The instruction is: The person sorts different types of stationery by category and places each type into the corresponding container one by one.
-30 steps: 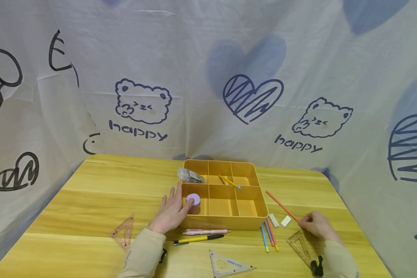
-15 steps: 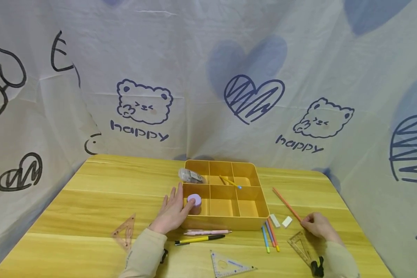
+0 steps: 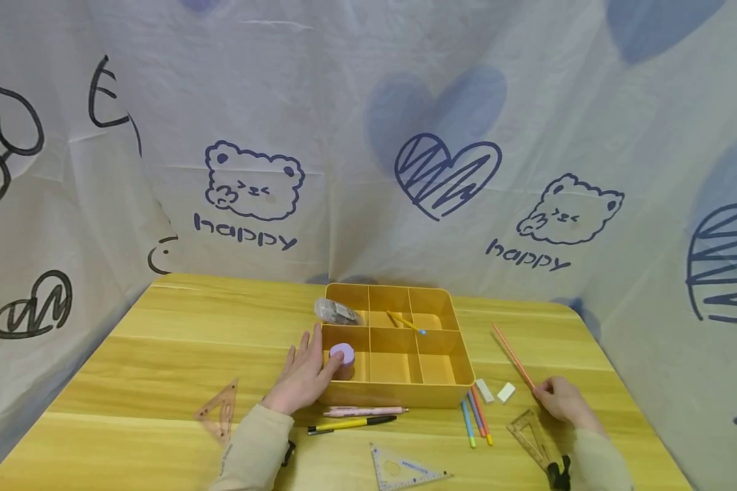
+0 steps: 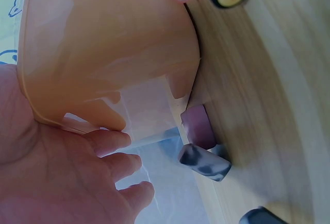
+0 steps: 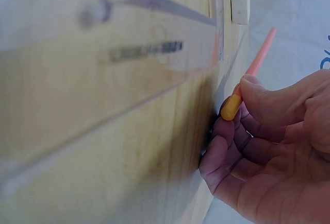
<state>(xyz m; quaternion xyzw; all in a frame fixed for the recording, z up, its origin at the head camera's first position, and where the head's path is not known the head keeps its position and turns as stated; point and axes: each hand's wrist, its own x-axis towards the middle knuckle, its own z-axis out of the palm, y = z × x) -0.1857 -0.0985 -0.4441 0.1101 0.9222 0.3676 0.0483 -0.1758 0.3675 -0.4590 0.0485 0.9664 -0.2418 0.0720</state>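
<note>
From the head camera, the right hand (image 3: 563, 401) pinches the near end of an orange pencil (image 3: 512, 356), whose shaft slants up and away from the grip, clear of the table (image 3: 160, 354); the left hand (image 3: 304, 375) lies flat with straight fingers against the near-left corner of the yellow organizer tray (image 3: 399, 394), probably to keep it from sliding; just beyond its fingertips a purple round container (image 3: 342, 356) sits in the tray's near-left compartment. The tray has six compartments; left of the right hand lie two white erasers (image 3: 494, 391) and three coloured pencils (image 3: 475, 419); three set squares and two pens lie on the near table.

From the left wrist, the fingers (image 4: 111, 141) rest relaxed beside the tray wall (image 4: 103, 44), gripping nothing.

From the right wrist, thumb and fingers (image 5: 263, 100) clamp the pencil's yellow-tipped end (image 5: 232, 105), holding it tilted off the wood.
</note>
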